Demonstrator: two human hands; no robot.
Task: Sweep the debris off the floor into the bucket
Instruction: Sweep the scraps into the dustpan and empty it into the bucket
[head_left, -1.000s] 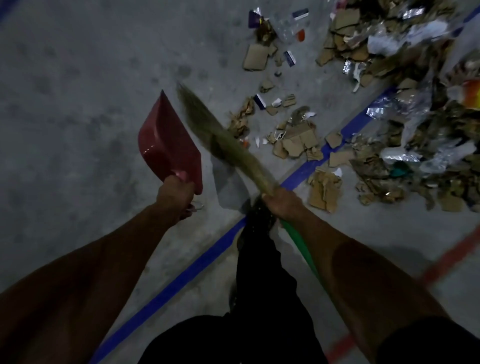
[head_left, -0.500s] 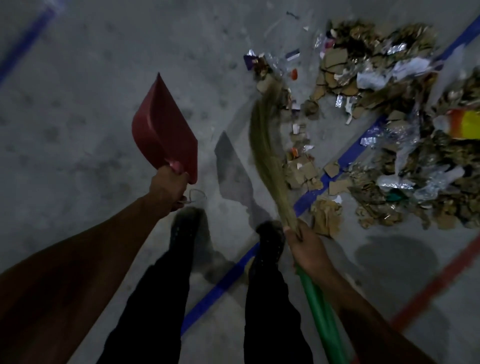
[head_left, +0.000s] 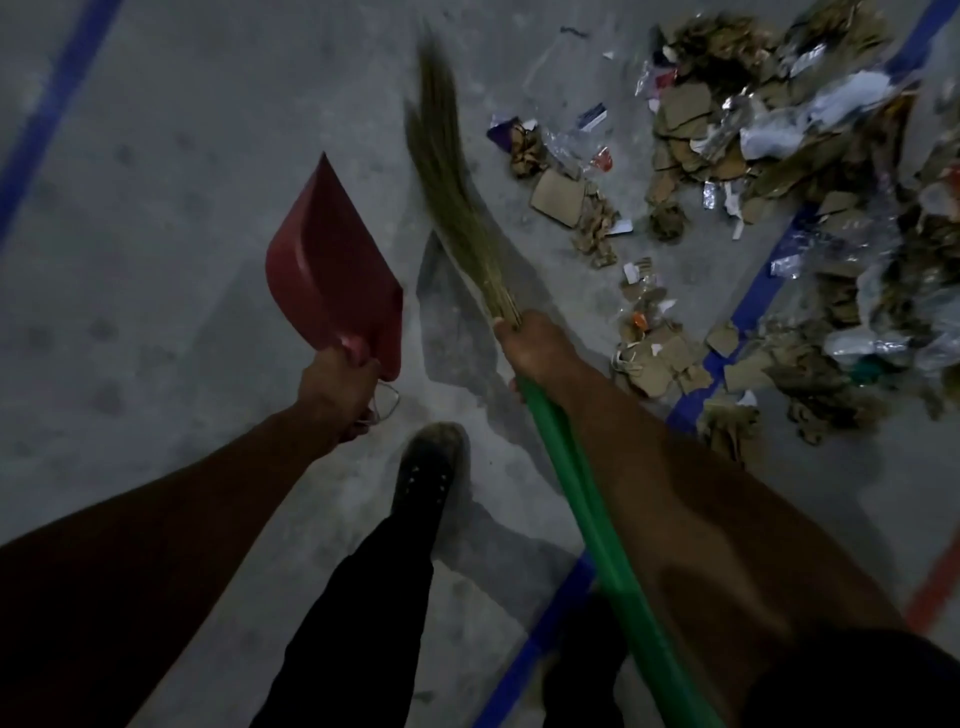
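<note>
My left hand (head_left: 337, 392) grips the handle of a red dustpan (head_left: 332, 270), held above the floor with its mouth pointing away. My right hand (head_left: 535, 348) grips a grass broom (head_left: 457, 171) where the straw meets its green handle (head_left: 597, 530). The bristles point up and away, blurred, left of the debris. Torn cardboard, foil and plastic scraps form a big debris pile (head_left: 810, 171) at the upper right. A looser strip of cardboard pieces (head_left: 582, 202) lies nearer the broom. No bucket is in view.
The grey concrete floor (head_left: 156, 260) carries blue tape lines (head_left: 753, 306) and a red line (head_left: 935, 587) at the right edge. My dark shoe (head_left: 426, 467) and trouser legs stand between the arms. Bare floor spreads to the left.
The broom swung from the debris strip to the left and its bristles now stand off the scraps. The view shifted left, so the pile sits farther right. My left foot stepped forward.
</note>
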